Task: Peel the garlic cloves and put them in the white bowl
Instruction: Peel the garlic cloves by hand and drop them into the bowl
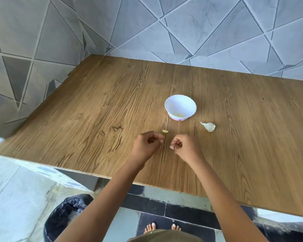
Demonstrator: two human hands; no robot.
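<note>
A small peeled yellowish clove lies on the wooden table. It sits just beyond the fingertips of my left hand, whose fingers are curled with nothing plainly held. My right hand hovers close beside it, thumb and forefinger drawn together, and no clove shows between them. The white bowl stands a little farther back and holds a few yellow peeled cloves. An unpeeled white garlic clove lies to the right of the bowl's base.
Tiled walls close off the table at the back and left. A bin lined with a black bag stands on the floor below the table's front left edge. My bare feet show below the front edge.
</note>
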